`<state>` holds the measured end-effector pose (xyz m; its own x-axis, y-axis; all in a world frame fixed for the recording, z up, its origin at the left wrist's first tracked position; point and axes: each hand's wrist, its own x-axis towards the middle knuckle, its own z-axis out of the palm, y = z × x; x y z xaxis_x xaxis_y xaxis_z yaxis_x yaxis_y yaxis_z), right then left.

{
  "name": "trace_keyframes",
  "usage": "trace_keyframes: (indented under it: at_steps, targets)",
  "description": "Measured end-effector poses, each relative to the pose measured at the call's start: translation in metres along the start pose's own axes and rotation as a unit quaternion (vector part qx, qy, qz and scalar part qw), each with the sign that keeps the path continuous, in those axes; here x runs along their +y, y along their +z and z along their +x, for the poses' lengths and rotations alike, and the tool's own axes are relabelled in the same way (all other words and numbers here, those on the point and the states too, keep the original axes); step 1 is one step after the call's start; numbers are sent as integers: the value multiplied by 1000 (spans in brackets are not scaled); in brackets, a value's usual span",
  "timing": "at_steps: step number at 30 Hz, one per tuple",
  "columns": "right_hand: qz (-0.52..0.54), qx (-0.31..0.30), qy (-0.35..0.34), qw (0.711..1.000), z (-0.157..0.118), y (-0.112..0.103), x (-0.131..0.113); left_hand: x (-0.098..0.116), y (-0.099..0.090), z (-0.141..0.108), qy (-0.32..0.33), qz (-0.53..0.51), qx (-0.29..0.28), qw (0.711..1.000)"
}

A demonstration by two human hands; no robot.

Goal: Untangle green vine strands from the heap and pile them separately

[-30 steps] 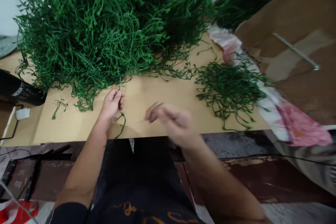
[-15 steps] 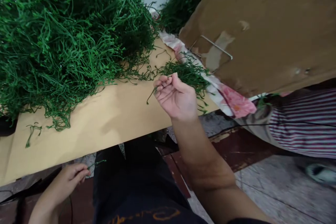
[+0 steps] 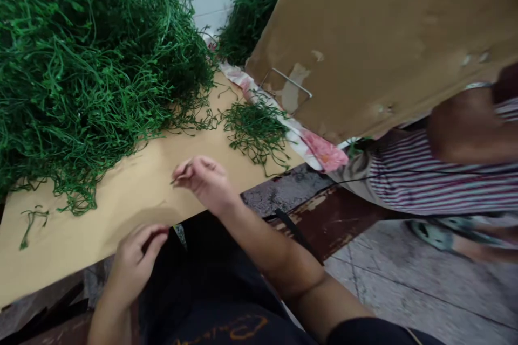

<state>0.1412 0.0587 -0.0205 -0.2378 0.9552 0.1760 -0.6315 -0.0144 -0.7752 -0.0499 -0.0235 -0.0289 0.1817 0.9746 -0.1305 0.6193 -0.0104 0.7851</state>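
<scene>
- The large green heap [image 3: 93, 64], one tangled mass of thin artificial-looking stems, covers much of the tan board [image 3: 133, 178]; it probably sits towards the back to leave working room in front.
- On the near side of the heap, towards its right end, the right hand [image 3: 210, 183] pinches one thin dark strand [image 3: 175, 181], thumb and fingertips brought together; so slight a piece seems to call for a fingertip grip.
- Nearer the wearer than the heap, the left hand [image 3: 135, 259] is curled, thumb and fingertips close together; I cannot tell whether anything is between them.
- Right of the heap lies one small pile [image 3: 257, 129], perhaps set aside so its stems do not mix back in; they overlap too much to count.
- Left of the right hand, before the heap's near-left edge, is one loose sprig cluster [image 3: 26, 233].
- Beyond the heap's right side are one cardboard sheet [image 3: 364, 38] with one wire handle [image 3: 291, 83], one flowered sheet [image 3: 324, 151], another green mass [image 3: 251, 16], and one co-worker in striped clothing [image 3: 404, 188].
</scene>
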Motion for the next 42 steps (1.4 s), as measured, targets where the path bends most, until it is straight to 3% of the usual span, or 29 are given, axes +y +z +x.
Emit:
trace_keyframes:
  at_steps: [4, 7, 10, 15, 20, 26, 30, 33, 35, 37, 39, 42]
  targets:
    - [-110, -105, -15, 988, -21, 24, 7, 21, 25, 36, 80, -128, 95, 984]
    - [-169, -120, -22, 978, -26, 24, 1, 23, 32, 45, 95, -164, 114, 975]
    - [-192, -87, 2, 978, -25, 15, -2, 20, 33, 44, 73, -127, 96, 985]
    - [-188, -83, -8, 979, -24, 5, -5, 18, 25, 42, 116, -66, 39, 990]
    - [-198, -98, -9, 975, -26, -1, -8, 21, 27, 39, 90, -111, -3, 990]
    - [-150, -21, 35, 988, -22, -11, 3, 24, 33, 32, 34, -235, -91, 967]
    - [-78, -2, 94, 993, -20, -13, 12, 26, 33, 31, 44, -292, -122, 947]
    - [-67, 26, 126, 989, -15, -17, 19, 34, 34, 31, 141, -267, -114, 947]
    - [-72, 86, 121, 986, -9, -23, 22, 43, 34, 31, 238, -224, -123, 937]
    - [-78, 153, 94, 981, -4, -31, 22, 50, 36, 33, 282, -192, -127, 932]
    - [-88, 175, 67, 978, -2, -35, 18, 52, 38, 38, 241, -192, -63, 949]
    - [-111, 118, 62, 985, -4, -32, 11, 45, 43, 49, 100, -235, 116, 960]
